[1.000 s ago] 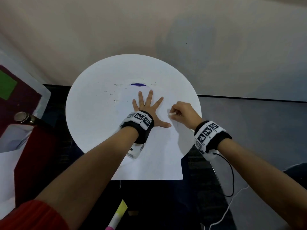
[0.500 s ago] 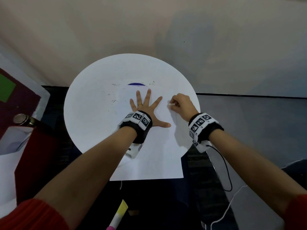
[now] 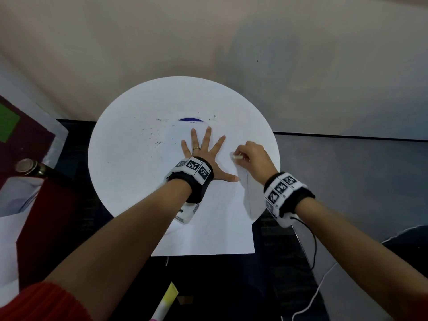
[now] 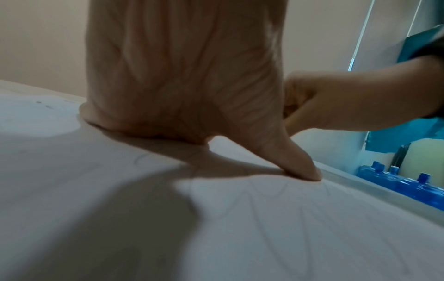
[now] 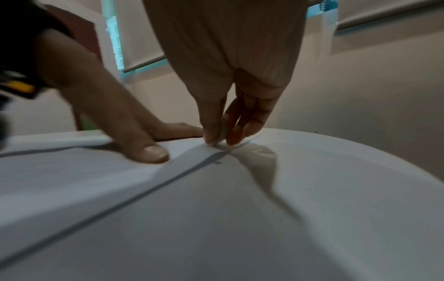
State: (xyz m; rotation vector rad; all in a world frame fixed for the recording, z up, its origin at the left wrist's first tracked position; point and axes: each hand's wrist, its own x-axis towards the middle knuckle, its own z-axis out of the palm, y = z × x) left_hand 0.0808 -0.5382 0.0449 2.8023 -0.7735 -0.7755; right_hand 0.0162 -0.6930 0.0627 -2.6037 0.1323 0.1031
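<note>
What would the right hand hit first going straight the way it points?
Likely the forefinger of the left hand, flat on the paper just beyond the right hand and its pinched white piece; depth is unclear.

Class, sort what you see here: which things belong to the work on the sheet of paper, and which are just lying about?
In use: sheet of paper, pressed flat by the left hand; small white piece, perhaps an eraser, pinched by the right hand against the sheet; round white table underneath.
Lying about: yellow marker; metal-capped bottle; white cable.
</note>
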